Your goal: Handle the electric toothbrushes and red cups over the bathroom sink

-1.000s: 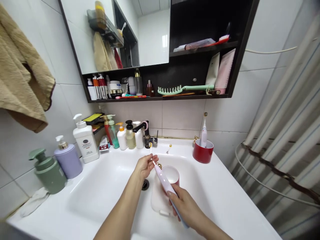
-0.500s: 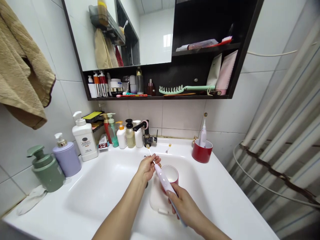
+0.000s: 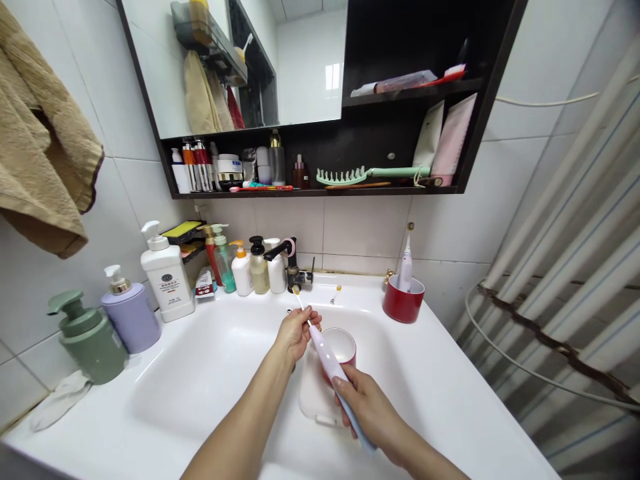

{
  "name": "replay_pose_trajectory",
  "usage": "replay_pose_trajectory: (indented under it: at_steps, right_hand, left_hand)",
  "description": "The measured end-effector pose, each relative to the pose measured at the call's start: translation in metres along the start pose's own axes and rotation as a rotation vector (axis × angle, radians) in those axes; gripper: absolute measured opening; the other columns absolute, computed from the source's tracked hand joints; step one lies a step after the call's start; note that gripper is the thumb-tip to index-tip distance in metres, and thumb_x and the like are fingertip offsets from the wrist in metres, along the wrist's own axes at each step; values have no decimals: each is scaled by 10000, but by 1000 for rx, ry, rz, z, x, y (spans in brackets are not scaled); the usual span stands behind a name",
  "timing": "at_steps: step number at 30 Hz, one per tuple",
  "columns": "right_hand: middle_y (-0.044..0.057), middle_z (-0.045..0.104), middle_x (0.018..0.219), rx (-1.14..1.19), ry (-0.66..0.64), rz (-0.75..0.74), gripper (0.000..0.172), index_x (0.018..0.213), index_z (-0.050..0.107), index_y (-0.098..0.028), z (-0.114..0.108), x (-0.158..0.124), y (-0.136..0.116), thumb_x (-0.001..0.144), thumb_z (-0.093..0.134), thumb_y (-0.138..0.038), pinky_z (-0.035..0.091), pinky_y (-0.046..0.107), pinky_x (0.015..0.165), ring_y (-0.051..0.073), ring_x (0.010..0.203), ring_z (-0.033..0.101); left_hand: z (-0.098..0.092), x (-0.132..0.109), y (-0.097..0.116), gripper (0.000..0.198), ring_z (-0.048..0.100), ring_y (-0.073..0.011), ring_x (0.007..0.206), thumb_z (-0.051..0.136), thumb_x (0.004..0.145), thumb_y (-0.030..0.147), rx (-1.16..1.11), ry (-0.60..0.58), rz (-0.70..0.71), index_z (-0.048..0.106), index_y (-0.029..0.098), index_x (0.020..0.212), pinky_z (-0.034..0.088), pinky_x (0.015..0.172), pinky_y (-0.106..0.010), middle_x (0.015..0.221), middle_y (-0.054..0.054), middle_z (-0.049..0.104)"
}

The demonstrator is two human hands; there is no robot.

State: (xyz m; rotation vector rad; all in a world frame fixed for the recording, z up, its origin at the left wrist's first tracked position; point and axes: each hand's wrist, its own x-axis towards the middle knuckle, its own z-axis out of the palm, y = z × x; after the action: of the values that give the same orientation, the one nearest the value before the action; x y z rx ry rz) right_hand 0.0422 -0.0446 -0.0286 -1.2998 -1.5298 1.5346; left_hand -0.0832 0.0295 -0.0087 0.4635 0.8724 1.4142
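Observation:
My right hand [image 3: 367, 408] grips the pink and white handle of an electric toothbrush [image 3: 327, 357] over the white sink [image 3: 200, 373]. My left hand [image 3: 295, 331] pinches the thin brush head stem [image 3: 299, 299] at the top of the handle, fingers closed on it. A red cup [image 3: 345, 343] with a white inside sits in the basin just behind the handle, on a white flat item [image 3: 313, 397].
A black tap [image 3: 287, 263] stands at the back with several pump bottles [image 3: 250, 267] beside it. A second red cup [image 3: 403, 299] holds another toothbrush at the right. Green [image 3: 87, 337], purple [image 3: 129, 313] and white [image 3: 167, 277] dispensers line the left rim. A shelf [image 3: 320, 180] hangs above.
Both hands keep their hold on the toothbrush. The brush head has tilted slightly left and the view has shifted a little; little else differs.

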Motion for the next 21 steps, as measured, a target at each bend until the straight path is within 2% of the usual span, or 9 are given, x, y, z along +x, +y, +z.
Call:
replay_pose_trajectory:
  at_steps: [7, 10, 15, 21]
  right_hand:
    - [-30, 425, 592, 90, -17, 27, 239, 787, 413, -164, 0, 3, 3, 699, 340, -374, 313, 168, 304, 44, 367, 399]
    - [-35, 420, 577, 42, 38, -1, 227, 813, 415, -169, 0, 2, 2, 693, 362, -354, 301, 163, 305, 50, 376, 406]
    - [-32, 421, 582, 86, -10, 18, 255, 812, 420, -155, 0, 0, -1, 698, 351, -373, 305, 164, 314, 43, 375, 395]
    - [-35, 417, 577, 73, 18, 4, 271, 855, 418, -163, 0, -1, 0, 693, 363, -373, 301, 165, 312, 50, 380, 402]
  left_hand:
    - [3, -3, -7, 71, 534, -94, 495, 471, 672, 147, 47, -39, -12, 445, 122, 611, 425, 525, -215, 528, -15, 527]
    - [5, -6, -6, 86, 536, -95, 494, 456, 684, 167, 49, -46, -26, 445, 122, 612, 421, 524, -212, 526, -16, 528]
    - [7, -9, -5, 93, 529, -89, 480, 444, 690, 165, 49, -42, -24, 444, 124, 607, 416, 526, -210, 508, -6, 519]
    - [9, -12, -4, 99, 523, -88, 474, 442, 692, 178, 77, -32, -30, 449, 128, 607, 412, 529, -212, 510, -8, 523]
